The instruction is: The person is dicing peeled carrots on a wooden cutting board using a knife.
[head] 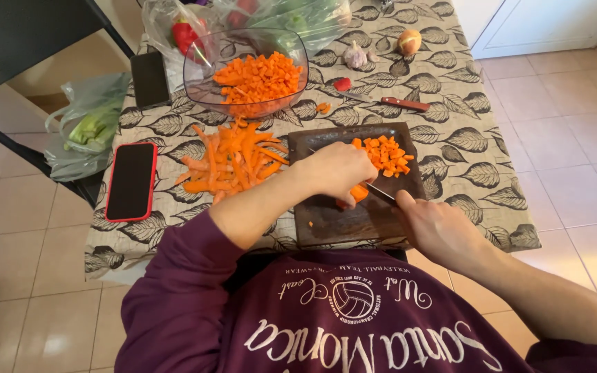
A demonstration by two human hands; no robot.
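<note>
Left hand (336,169) clamped over orange carrot strips (355,195) on dark rectangular wooden cutting board (326,221); strips' long axis roughly toward diced pile (386,153). Right hand (437,228) closed on thin-bladed knife (380,191), blade pointing up-left. Uncut orange sticks (233,160) left of board on leaf-print worktop (464,159). Clear plastic bags of vegetables (243,21) at far edge.

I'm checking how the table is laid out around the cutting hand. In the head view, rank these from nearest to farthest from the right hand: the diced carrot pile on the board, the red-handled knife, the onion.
From the right hand:
1. Diced carrot pile, on the dark cutting board, just ahead of the hand.
2. Red-handled knife, on the tablecloth beyond the board.
3. Onion, at the table's far edge.
</note>
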